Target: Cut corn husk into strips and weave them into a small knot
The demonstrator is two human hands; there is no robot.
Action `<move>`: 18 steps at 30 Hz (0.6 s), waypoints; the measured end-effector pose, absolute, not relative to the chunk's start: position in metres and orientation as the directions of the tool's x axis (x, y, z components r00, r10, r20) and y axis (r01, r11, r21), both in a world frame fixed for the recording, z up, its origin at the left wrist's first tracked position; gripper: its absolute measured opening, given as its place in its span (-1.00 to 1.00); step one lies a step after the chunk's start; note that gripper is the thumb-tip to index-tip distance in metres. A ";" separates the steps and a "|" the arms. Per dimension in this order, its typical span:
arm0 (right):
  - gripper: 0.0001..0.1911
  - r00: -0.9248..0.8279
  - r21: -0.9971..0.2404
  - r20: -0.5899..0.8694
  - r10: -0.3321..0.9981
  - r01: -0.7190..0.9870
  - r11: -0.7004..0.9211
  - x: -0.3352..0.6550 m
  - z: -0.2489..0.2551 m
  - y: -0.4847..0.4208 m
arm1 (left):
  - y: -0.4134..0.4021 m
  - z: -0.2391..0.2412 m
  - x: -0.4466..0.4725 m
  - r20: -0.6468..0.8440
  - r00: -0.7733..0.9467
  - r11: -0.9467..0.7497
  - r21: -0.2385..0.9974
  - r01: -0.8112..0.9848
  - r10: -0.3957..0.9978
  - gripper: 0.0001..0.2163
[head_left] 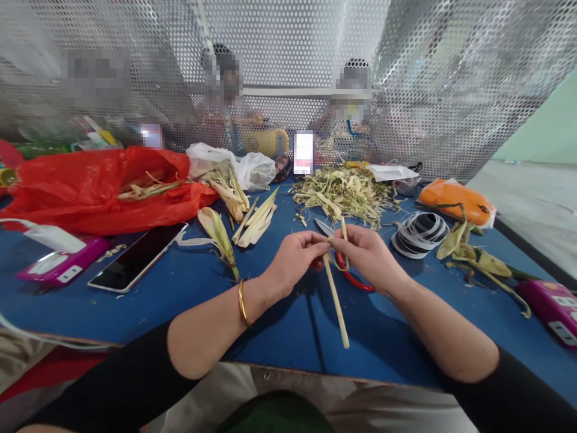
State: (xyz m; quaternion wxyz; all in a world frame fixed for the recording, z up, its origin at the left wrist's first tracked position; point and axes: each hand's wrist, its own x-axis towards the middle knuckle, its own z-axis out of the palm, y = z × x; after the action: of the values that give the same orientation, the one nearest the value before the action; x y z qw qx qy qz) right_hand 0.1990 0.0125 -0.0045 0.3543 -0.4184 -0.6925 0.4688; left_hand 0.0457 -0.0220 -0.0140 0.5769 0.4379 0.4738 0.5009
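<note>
My left hand (pixel 295 260) and my right hand (pixel 366 255) meet over the blue table (pixel 279 337), both closed in a pinch. Between their fingertips is a pale corn husk strip (pixel 336 300), whose long straight end hangs down toward me while a short end sticks up. A thin bit of it curls by my right fingers. Just behind and under my hands lie scissors with red handles (pixel 360 284), the blades partly hidden. Left of my left hand rest a whole dried husk (pixel 217 233) and several flat husk pieces (pixel 259 225).
A heap of husk scraps (pixel 347 192) lies behind my hands, near an upright phone (pixel 303 150). At left are a red plastic bag (pixel 94 186), a dark phone (pixel 139 255) and a purple power strip (pixel 67 261). To the right sits a ribbon roll (pixel 419 234). Behind a perforated screen (pixel 288 54) sit people.
</note>
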 end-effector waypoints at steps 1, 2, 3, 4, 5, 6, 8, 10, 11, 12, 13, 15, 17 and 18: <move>-0.74 -0.435 -0.943 0.082 0.897 0.257 0.211 0.201 -0.003 0.013 | -0.022 -0.014 0.046 -0.127 0.055 0.135 0.975 -0.178 0.990 -0.88; -0.74 -0.470 -0.939 0.066 0.880 0.270 0.215 0.202 -0.002 0.014 | -0.023 -0.014 0.046 -0.147 0.060 0.156 0.969 -0.193 0.987 -0.89; -0.74 -0.501 -0.933 0.054 0.864 0.283 0.222 0.204 0.000 0.015 | -0.024 -0.013 0.046 -0.165 0.063 0.175 0.963 -0.206 0.984 -0.90; -0.74 -0.526 -0.927 0.046 0.849 0.294 0.232 0.205 0.000 0.016 | -0.024 -0.013 0.047 -0.181 0.064 0.190 0.958 -0.216 0.981 -0.91; -0.74 -0.544 -0.922 0.044 0.838 0.301 0.244 0.206 0.001 0.016 | -0.025 -0.013 0.047 -0.192 0.060 0.200 0.955 -0.220 0.980 -0.92; -0.74 -0.553 -0.917 0.047 0.832 0.307 0.256 0.206 0.000 0.016 | -0.026 -0.012 0.047 -0.196 0.052 0.203 0.955 -0.216 0.979 -0.92; -0.74 -0.540 -0.901 0.069 0.839 0.327 0.284 0.206 -0.001 0.016 | -0.026 -0.012 0.048 -0.177 0.014 0.177 0.968 -0.177 0.984 -0.94; -0.75 -0.496 -0.881 0.103 0.862 0.356 0.310 0.204 -0.002 0.015 | -0.025 -0.012 0.047 -0.141 -0.042 0.135 0.983 -0.126 0.989 -0.94; -0.76 -0.471 -0.881 0.115 0.874 0.359 0.309 0.202 -0.002 0.014 | -0.024 -0.012 0.047 -0.127 -0.070 0.119 0.987 -0.111 0.989 -0.94; -0.77 -0.450 -0.888 0.123 0.885 0.347 0.300 0.201 -0.001 0.013 | -0.023 -0.012 0.046 -0.121 -0.097 0.110 0.988 -0.105 0.988 -0.94; -0.76 -0.434 -0.902 0.126 0.892 0.323 0.285 0.200 -0.001 0.012 | -0.022 -0.012 0.046 -0.121 -0.119 0.108 0.988 -0.108 0.986 -0.93; -0.74 -0.417 -0.932 0.130 0.900 0.258 0.255 0.199 0.002 0.010 | -0.020 -0.013 0.044 -0.124 -0.147 0.107 0.987 -0.121 0.981 -0.91; -0.73 -0.415 -0.940 0.145 0.898 0.225 0.256 0.199 0.004 0.007 | -0.018 -0.014 0.044 -0.120 -0.162 0.100 0.987 -0.129 0.979 -0.91; -0.74 -0.415 -0.936 0.153 0.897 0.229 0.266 0.199 0.005 0.007 | -0.018 -0.014 0.043 -0.116 -0.165 0.095 0.987 -0.128 0.979 -0.91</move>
State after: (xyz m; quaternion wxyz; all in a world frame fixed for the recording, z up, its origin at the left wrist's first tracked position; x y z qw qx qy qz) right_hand 0.1990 0.0066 0.0053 0.3659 -0.3985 -0.7065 0.4562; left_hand 0.0435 -0.0181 -0.0142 0.5100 0.3967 0.5363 0.5431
